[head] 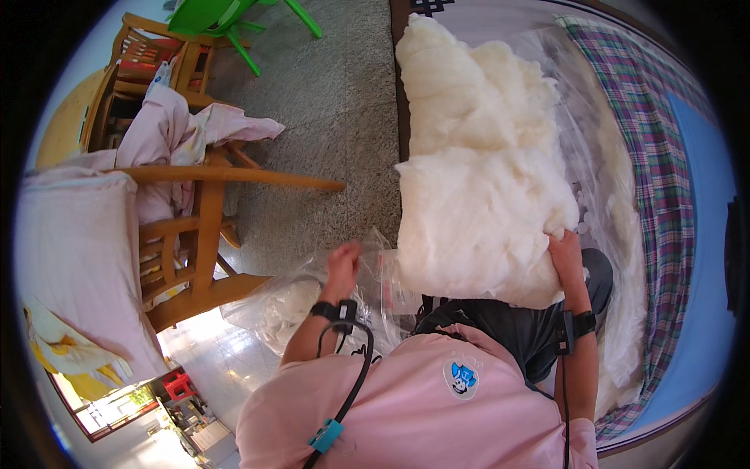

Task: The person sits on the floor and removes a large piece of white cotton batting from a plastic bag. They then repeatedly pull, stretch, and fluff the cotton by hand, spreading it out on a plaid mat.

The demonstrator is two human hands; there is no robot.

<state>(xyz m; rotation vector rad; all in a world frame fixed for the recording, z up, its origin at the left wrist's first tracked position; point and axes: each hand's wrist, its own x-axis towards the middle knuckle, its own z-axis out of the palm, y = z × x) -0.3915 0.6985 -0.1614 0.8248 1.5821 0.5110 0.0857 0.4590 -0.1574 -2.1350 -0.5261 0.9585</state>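
Observation:
A thick pile of folded cream-white fibre batting (480,217) lies before me, its near end over my lap. My right hand (567,249) grips its right edge near the front corner, the fingers sunk into the fluff. To the left of the batting, my left hand (344,258) is raised and slightly blurred, with the fingers curled; whether it holds the clear plastic bag beside it is unclear. That clear plastic bag (281,311), crumpled, spreads below and around my left hand. More clear plastic sheeting (577,135) and white batting lie along the right side of the pile.
At the left stand wooden chairs (208,234) draped with pale pink fabric (76,234). A green plastic chair (205,17) is at the top left on the grey stone floor (310,105). Plaid cloth (662,193) and blue cloth (709,205) run along the right.

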